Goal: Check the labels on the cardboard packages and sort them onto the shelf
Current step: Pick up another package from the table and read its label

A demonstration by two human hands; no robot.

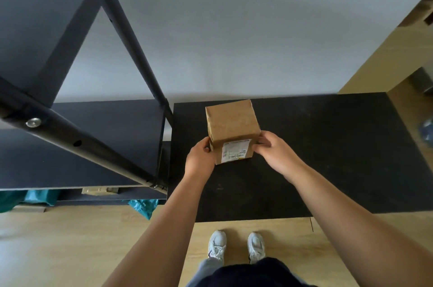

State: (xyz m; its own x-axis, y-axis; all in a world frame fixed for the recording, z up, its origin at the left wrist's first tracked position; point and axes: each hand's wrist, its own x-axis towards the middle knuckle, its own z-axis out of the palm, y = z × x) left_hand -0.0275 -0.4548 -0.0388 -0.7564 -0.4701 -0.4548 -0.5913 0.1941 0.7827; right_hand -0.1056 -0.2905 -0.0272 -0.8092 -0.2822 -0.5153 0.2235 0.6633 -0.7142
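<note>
You've got the box (232,131) squeezed between both hands, left hand (201,158) and right hand (274,152) on opposite sides, label (235,152) facing you. It's over the table (328,146); the shelf (105,146) sits just left of the box.

Nothing here can actually be read. The only printed matter is a white shipping label (236,151) stuck on the near face of the cardboard package (232,126), just below the middle of the frame. It carries rows of small dark print, a yellow-and-black strip along its lower edge and a small dark mark at its right side, all too blurred and tiny to make out any word or number.
</note>
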